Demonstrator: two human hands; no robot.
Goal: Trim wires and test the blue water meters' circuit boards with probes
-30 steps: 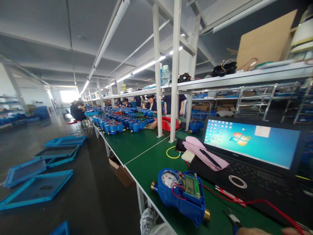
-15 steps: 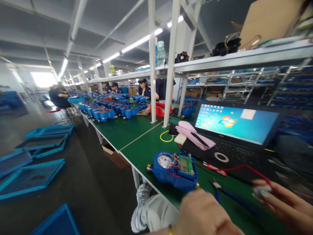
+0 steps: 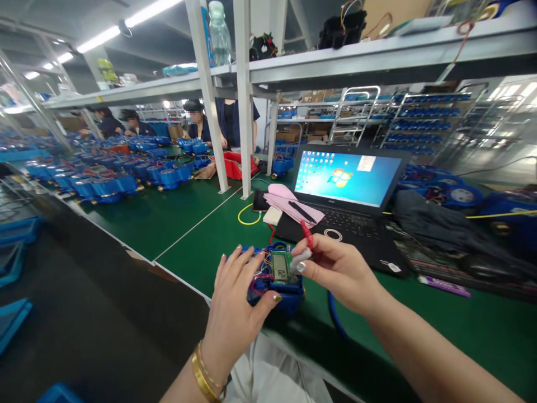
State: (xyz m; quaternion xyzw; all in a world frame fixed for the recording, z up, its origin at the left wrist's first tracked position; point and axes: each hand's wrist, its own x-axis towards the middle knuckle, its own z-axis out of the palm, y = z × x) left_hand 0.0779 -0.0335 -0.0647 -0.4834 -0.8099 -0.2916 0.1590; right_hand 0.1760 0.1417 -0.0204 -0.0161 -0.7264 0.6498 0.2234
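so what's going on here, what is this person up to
A person at a green bench has both hands on or near one blue unit with a small display. The left hand lies spread over it, while the right hand pinches a small pale piece close to the display's right edge; whether they touch, I can't tell. An open laptop stands behind, and more blue units sit along the bench.
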